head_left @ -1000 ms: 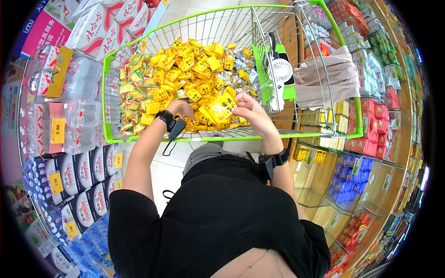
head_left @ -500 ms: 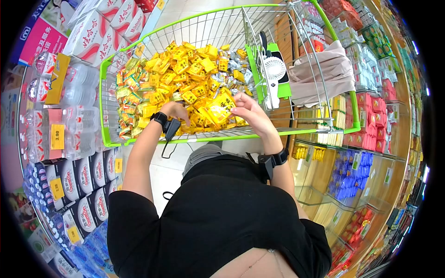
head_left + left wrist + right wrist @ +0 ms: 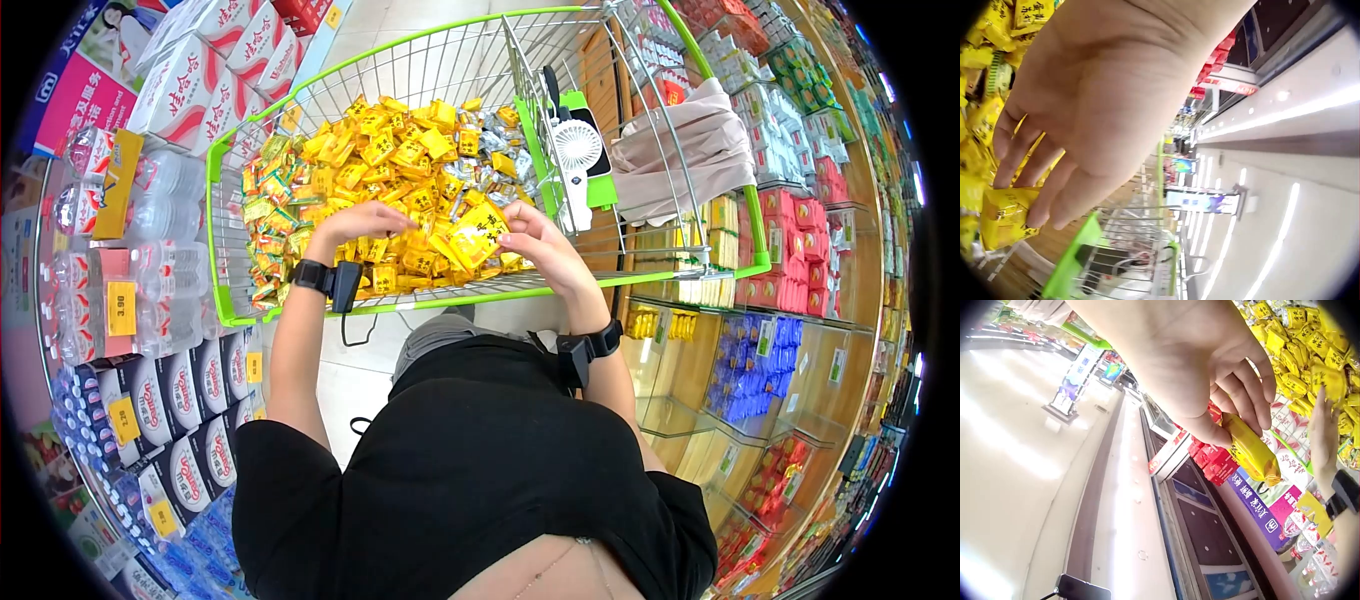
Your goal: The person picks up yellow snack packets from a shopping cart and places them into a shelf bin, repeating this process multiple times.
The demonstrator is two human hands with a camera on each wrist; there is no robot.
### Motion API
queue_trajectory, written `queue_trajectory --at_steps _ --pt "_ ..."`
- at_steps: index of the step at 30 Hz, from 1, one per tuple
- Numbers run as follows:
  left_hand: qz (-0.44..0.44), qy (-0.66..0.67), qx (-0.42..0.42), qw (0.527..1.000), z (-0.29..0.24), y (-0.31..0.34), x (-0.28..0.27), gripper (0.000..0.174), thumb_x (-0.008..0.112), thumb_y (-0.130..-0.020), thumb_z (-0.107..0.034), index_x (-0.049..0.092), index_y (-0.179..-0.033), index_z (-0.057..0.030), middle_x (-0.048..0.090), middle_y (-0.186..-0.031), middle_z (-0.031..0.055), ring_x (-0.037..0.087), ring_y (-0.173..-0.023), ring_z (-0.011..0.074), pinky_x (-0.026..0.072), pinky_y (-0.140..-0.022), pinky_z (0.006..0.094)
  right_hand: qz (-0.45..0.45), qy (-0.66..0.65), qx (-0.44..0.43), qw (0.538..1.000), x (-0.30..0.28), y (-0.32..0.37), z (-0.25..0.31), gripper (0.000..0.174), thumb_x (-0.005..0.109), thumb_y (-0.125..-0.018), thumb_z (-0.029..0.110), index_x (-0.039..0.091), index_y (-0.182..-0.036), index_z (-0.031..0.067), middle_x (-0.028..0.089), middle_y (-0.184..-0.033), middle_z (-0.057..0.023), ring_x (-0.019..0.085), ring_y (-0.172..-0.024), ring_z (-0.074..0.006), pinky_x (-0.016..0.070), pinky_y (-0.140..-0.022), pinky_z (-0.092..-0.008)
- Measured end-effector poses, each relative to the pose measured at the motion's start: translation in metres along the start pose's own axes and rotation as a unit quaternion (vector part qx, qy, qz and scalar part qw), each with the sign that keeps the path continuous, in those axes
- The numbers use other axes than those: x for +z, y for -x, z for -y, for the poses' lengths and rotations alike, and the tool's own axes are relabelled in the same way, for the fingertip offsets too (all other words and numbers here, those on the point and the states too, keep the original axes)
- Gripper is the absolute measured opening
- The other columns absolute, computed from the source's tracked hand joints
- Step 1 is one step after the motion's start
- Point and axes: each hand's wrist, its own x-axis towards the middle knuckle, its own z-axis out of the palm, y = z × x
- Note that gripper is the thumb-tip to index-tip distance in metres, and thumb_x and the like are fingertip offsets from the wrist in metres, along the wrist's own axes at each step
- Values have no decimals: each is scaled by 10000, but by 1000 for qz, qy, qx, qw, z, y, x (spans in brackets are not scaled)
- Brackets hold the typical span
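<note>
My right hand [image 3: 548, 250] pinches a shiny yellow snack pouch [image 3: 478, 237] with dark printed characters between thumb and fingers. The pouch is seen from its side in the right wrist view. Over the heap of yellow snack packets [image 3: 365, 150], my left hand [image 3: 365, 220] reaches in from the left, palm down. At its fingertips is a small yellow packet [image 3: 1007, 219], pinched by the fingers; it also shows in the right wrist view. The heap lies in a wire shopping cart [image 3: 400, 300] with a green rim. Silver packets [image 3: 490, 140] lie at the heap's right side, orange-green ones [image 3: 275, 200] at its left.
A white hand fan [image 3: 578, 147] and a beige cloth [image 3: 670, 150] are at the cart's handle end. Bottled water [image 3: 165, 260] and drink boxes [image 3: 195, 95] stack up on the left. On the right, shelves hold pink packs [image 3: 790, 245] and blue packs [image 3: 752, 370].
My left hand has lifted out of the heap and shifted up and left, fingers straighter. The cart has slid slightly left in the head view. My right hand keeps its hold on the pouch.
</note>
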Motion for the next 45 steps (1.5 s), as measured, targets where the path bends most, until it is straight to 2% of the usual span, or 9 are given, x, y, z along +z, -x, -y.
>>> queue_trajectory --at_steps 3,8,16,23,26,32,34,38,45 --pt "-76 161 80 981 -36 30 -7 283 513 -813 -202 573 -1049 -58 577 -939 7 495 -781 62 398 -724 202 2 7 0 1000 1 0 0 145 543 -773 70 451 -884 57 561 -865 -40 548 -789 -115 423 -717 -229" --pt "-133 116 156 972 -80 66 -6 269 484 -835 -201 571 -1025 -33 567 -917 12 498 -777 70 407 -707 219 7 14 4 1000 3 -1 1 147 544 -772 69 451 -885 58 557 -869 -31 541 -791 -110 422 -718 -232" --pt "-104 122 215 963 -112 95 4 250 463 -846 -181 593 -933 15 543 -996 86 495 -866 142 396 -744 256 35 39 -6 999 9 2 8 155 555 -758 57 457 -878 67 511 -823 11 505 -763 -71 391 -691 -206" --pt "-118 86 247 958 -116 98 9 247 458 -847 -174 599 -915 18 549 -974 93 494 -861 147 384 -757 262 46 49 17 998 10 8 9 168 551 -750 82 447 -882 74 498 -846 23 449 -810 -49 338 -721 -199" --pt "-109 89 254 957 -114 96 10 247 453 -849 -173 596 -920 16 556 -962 87 494 -854 143 384 -752 256 37 40 7 998 11 11 9 157 558 -757 59 463 -879 82 504 -818 29 457 -750 -32 356 -651 -182" --pt "-116 115 182 970 -105 75 12 258 424 -863 -183 578 -939 9 565 -922 57 490 -836 120 382 -740 242 31 34 -6 999 9 22 12 155 554 -763 61 462 -886 75 527 -852 8 474 -765 -39 363 -658 -181" --pt "-152 72 169 971 -109 67 19 249 428 -864 -200 581 -916 -11 546 -780 -13 436 -691 65 377 -651 211 36 36 -10 999 7 27 13 153 550 -766 57 461 -890 71 535 -866 -2 486 -776 -47 371 -665 -183" --pt "-129 72 244 958 -127 47 36 226 429 -860 -186 560 -891 -5 555 -823 18 466 -744 92 380 -695 231 13 23 -21 999 2 40 14 160 555 -766 53 457 -892 62 532 -857 -8 494 -782 -55 384 -684 -193" --pt "-104 96 238 961 -166 30 61 186 428 -841 -137 548 -851 5 547 -879 52 482 -907 147 339 -844 277 -47 17 -52 997 -13 71 18 162 567 -762 51 462 -884 59 530 -857 -4 499 -799 -60 392 -697 -194"
